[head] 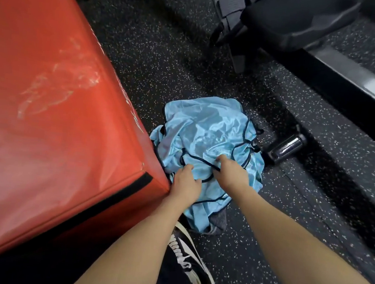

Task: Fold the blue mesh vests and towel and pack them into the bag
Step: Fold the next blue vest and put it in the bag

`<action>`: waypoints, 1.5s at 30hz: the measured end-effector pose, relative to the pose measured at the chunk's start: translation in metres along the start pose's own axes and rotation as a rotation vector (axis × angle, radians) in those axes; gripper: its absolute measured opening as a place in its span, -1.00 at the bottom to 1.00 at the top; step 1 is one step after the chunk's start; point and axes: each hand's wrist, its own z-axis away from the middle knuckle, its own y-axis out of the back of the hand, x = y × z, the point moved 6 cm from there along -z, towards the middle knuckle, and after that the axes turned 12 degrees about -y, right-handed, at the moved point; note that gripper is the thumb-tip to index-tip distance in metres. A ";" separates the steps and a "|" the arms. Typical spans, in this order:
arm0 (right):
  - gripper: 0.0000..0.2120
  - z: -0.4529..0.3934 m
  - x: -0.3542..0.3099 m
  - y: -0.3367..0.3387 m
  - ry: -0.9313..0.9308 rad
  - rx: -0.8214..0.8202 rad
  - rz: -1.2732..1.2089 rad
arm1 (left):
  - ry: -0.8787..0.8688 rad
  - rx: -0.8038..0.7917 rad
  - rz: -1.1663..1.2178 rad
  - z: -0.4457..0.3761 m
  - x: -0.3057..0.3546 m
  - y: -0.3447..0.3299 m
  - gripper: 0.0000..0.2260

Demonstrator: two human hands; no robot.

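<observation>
A crumpled heap of blue vests [207, 141] with dark trim lies on the speckled floor [144, 54], just at the 3 o'clock side of the red padded box [49, 98]. The left hand [186, 183] curls its fingers into the cloth at the heap's 7 o'clock edge. The right hand [232, 173] grips the fabric near the heap's middle. A grey cloth [218, 221] shows under the heap at 6 o'clock, beside a black-and-white shoe [186, 252].
</observation>
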 end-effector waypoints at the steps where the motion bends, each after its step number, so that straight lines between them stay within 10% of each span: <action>1: -0.74 -0.003 0.000 -0.001 0.001 0.013 0.047 | 0.006 0.004 0.005 -0.001 -0.003 -0.001 -0.54; 18: -0.94 0.067 -0.012 0.165 0.235 0.157 -0.433 | -0.208 0.169 0.163 0.035 0.089 0.065 -0.55; 45: -0.93 0.426 -0.230 0.546 0.962 0.855 -0.355 | -0.694 0.828 -0.201 0.287 0.334 0.467 -0.71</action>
